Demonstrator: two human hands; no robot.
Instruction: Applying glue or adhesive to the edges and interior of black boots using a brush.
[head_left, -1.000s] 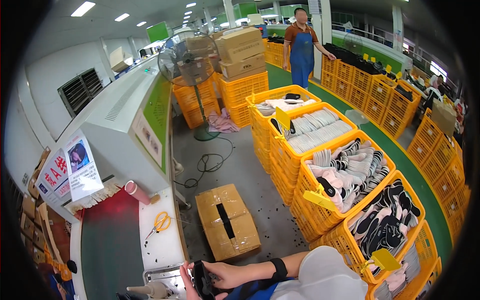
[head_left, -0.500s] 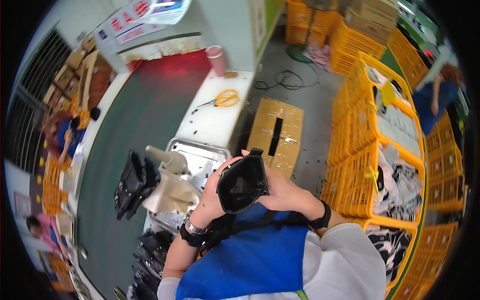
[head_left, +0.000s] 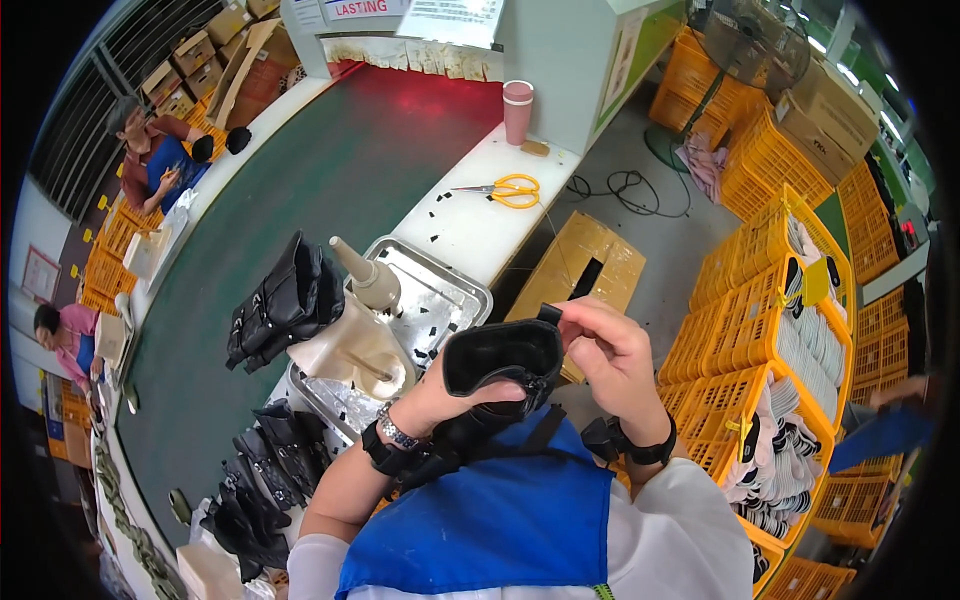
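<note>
A black boot, its open top facing up, is in front of my blue apron. My left hand grips it, with the thumb hooked over the near rim into the opening. At the far right rim, my right hand pinches a small black pull tab between thumb and fingers. The lower part of the boot is hidden by my hand and the apron. To the left, another pair of black buckled boots sits beside a metal tray that has small black scraps in it.
A cream plastic bottle-like container stands in the tray. Yellow-handled scissors and a pink cup are on the white ledge. A slotted cardboard box sits right of it. Yellow crates line the right; more boots lie lower left.
The view has shifted, so the bench appears farther right. My right hand has moved from the boot's side up to its pull tab. My left thumb now shows inside the opening.
</note>
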